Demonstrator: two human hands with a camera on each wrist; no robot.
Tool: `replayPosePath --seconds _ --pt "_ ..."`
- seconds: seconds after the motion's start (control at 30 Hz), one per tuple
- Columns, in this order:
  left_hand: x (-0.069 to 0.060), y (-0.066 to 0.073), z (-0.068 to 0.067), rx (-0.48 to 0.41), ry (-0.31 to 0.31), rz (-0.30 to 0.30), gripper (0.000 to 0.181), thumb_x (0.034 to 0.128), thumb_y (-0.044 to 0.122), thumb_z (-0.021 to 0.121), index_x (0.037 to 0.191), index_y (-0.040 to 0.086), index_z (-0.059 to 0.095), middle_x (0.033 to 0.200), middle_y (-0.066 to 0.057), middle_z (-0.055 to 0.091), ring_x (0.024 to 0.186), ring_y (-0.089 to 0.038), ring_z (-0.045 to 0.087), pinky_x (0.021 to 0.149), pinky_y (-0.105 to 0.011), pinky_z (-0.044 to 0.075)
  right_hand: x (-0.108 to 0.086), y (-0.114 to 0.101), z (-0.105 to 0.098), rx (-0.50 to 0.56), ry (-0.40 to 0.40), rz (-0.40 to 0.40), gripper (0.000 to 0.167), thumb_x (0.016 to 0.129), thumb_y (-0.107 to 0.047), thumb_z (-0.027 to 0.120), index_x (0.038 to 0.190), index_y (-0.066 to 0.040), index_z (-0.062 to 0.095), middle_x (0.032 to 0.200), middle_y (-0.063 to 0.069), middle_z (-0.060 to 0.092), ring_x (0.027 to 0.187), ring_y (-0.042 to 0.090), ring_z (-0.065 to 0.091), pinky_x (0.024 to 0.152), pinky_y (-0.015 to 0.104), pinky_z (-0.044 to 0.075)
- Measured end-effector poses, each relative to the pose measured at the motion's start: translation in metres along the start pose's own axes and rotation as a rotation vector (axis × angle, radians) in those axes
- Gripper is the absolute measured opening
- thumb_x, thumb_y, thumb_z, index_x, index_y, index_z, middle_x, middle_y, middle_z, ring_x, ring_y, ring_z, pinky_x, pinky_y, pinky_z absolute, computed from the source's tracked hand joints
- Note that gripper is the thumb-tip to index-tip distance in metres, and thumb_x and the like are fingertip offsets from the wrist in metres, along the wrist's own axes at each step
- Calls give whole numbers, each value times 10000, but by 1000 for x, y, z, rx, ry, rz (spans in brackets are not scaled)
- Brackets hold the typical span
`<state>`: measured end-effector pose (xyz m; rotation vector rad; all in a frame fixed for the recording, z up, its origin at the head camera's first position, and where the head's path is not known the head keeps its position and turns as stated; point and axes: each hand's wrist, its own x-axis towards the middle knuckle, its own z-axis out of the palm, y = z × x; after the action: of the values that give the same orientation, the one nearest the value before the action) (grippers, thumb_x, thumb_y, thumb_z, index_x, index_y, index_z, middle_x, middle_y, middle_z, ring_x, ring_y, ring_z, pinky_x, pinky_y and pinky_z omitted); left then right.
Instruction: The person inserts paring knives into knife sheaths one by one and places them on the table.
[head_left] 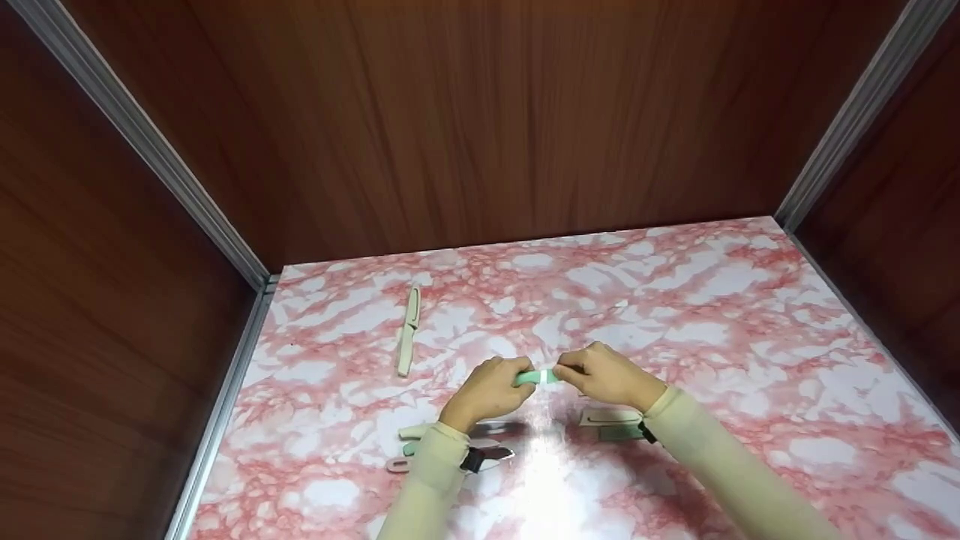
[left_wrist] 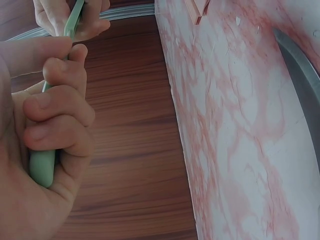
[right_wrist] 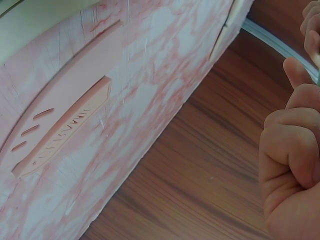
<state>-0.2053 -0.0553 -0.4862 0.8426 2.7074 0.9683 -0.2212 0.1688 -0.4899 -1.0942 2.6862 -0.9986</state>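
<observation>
White glare on the tabletop (head_left: 553, 487)

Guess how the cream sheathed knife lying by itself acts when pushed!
The cream sheathed knife would probably slide, not roll, since it looks long and flat. It likely stays stiff: handle and sheath form one nearly straight line.

pale yellow long sleeves (head_left: 724, 454); small black wrist blocks (head_left: 472, 460)

The green piece (left_wrist: 42, 169) looks like smooth matt plastic, as does the far-left cream knife (head_left: 409, 332). The near-left grey blade (left_wrist: 302, 75) appears smooth metal. The desk (head_left: 712, 360) is glossy, the far wall (head_left: 487, 127) wood-grained, the left rail (head_left: 142, 133) ridged metal.
</observation>
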Motion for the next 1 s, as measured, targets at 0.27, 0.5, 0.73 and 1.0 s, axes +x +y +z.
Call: replayPosePath --seconds 0.27,0.5,0.73,1.0 --pt "1 0 0 -8 -9 -10 55 890 175 583 843 149 590 597 83 368 506 -64 316 508 -224 293 1 -2 0 -8 9 -4 325 980 -253 525 662 -187 525 527 -136 416 431 0 365 434 201 303" --pt "4 1 2 14 5 1 55 870 167 589 817 158 579 596 88 360 520 -64 329 520 -226 294 4 -3 1 -31 9 -16 339 982 -265 521 662 -152 543 532 -139 358 440 -4 300 447 197 283" --pt "3 0 3 -2 -5 1 55 882 160 590 830 143 582 603 85 371 524 -62 339 524 -222 304 4 -3 2 -39 -4 -16 312 979 -253 527 680 -168 556 535 -135 383 437 -4 323 442 198 297" --pt "4 2 2 15 0 14 41 897 143 589 863 125 603 640 78 415 544 -52 360 532 -211 322 5 1 2 -95 22 -39 323 966 -211 548 650 -193 481 537 -134 357 448 -3 313 453 200 295"
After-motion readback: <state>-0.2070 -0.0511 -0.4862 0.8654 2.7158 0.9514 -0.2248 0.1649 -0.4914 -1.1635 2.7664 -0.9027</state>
